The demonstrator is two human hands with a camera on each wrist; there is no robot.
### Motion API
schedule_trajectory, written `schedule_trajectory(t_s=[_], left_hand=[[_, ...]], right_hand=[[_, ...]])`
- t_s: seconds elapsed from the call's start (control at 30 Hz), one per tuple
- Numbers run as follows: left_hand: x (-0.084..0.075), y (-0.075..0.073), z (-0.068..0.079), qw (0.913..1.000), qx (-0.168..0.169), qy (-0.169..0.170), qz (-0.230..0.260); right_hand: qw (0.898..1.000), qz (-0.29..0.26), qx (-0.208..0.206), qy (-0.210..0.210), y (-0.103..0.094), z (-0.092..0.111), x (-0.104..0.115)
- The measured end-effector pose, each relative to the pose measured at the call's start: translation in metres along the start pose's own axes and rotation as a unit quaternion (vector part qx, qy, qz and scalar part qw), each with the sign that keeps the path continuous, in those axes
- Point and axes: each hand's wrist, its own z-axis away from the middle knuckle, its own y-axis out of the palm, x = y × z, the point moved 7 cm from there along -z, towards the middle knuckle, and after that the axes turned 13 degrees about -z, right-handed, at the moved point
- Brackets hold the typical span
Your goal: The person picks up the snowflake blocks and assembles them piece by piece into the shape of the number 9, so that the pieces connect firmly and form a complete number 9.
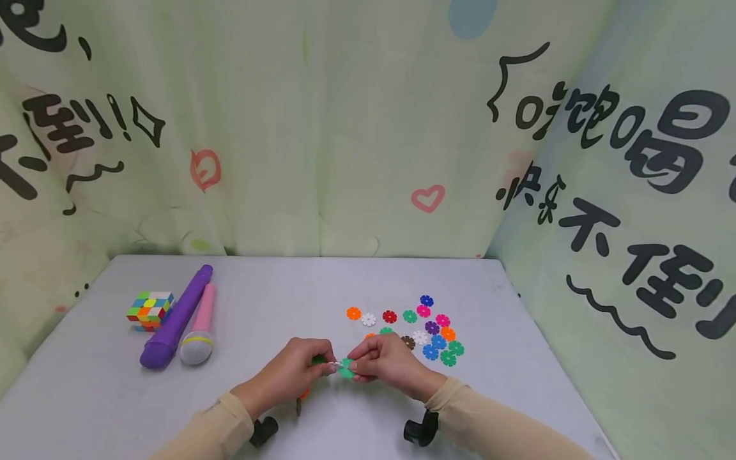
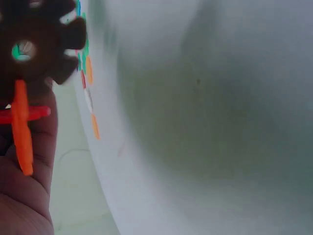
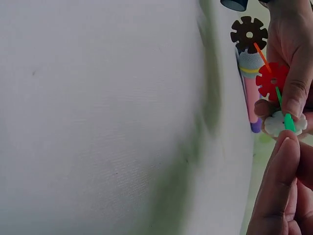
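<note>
My left hand (image 1: 290,372) pinches a white flower-shaped notched disc (image 3: 275,124) at the end of a short chain of linked discs. In the right wrist view the chain runs through a brown disc (image 3: 242,35), an edge-on orange disc (image 3: 262,58), a red disc (image 3: 266,81) and a green disc (image 3: 279,94). Between thumb and finger, my right hand (image 1: 399,365) holds another green disc (image 1: 345,369), its edge meeting the white one; how deep they interlock I cannot tell. The left wrist view shows the brown disc close up, hanging near the left palm.
Loose notched discs, such as a red one (image 1: 390,317) and a dark blue one (image 1: 427,300), lie scattered beyond the right hand. At the left are a puzzle cube (image 1: 151,310), a purple microphone (image 1: 178,319) and a pink microphone (image 1: 198,342). Curtains surround the white table (image 1: 276,287).
</note>
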Motion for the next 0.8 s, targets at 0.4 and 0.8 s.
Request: schedule_trajectory(t_s=[0.4,0.8], left_hand=[[0.0047,-0.0047,-0.0007,0.9998,-0.007,-0.020,0.006],[0.0056,-0.0016,-0.0024,0.9994,-0.001,-0.029,-0.019]], right_hand=[[1.000,0.005,0.011,0.008,0.0001,-0.0063,0.0038],[1.000,-0.002,0.019,0.012,0.0012,-0.0048,0.0047]])
